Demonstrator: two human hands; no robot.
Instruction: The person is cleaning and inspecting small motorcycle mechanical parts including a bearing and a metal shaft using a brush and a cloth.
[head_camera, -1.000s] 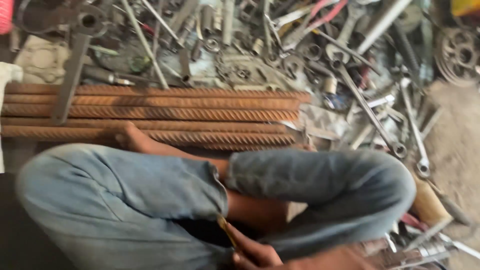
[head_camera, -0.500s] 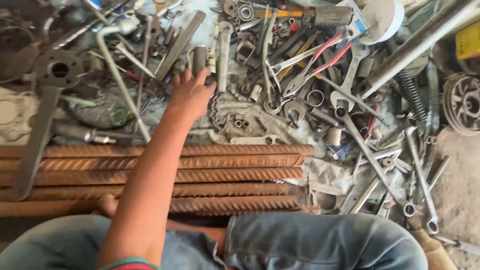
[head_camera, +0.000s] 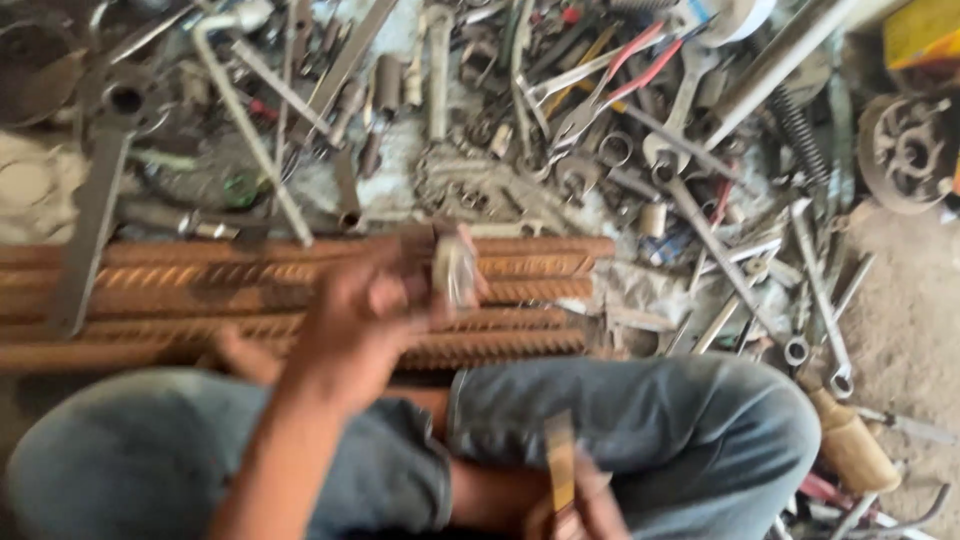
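Small metal part (head_camera: 455, 268), pale and blurred, sits pinched in the fingertips of the left hand (head_camera: 375, 310), held up over a stack of rusty ribbed steel bars (head_camera: 150, 300) that lie side by side across the ground; what kind of part it is cannot be told through the motion blur. At the far left a long flat wrench (head_camera: 95, 200) rests slanted across the bars, and beyond them a dense litter of spanners, sockets and rods covers the floor. The seated worker's knees in blue jeans (head_camera: 640, 420) fill the foreground. Lower and to the right of the raised hand, the right hand (head_camera: 580, 500) shows only partly at the bottom edge, closed around a slim flat tool (head_camera: 560, 460) that points upward. Farther right, red-handled pliers (head_camera: 610, 85) lie open among the wrenches, a coiled black spring (head_camera: 800, 125) rests near the top, and a round metal hub (head_camera: 910, 150) sits at the edge of the bare dirt. Judging by the two hands, the piece wants a steadier hold before the tool meets it: a firm pinch low on the part, brought close over the lap, would seem to keep it from dropping into the clutter, where it would be hard to find.
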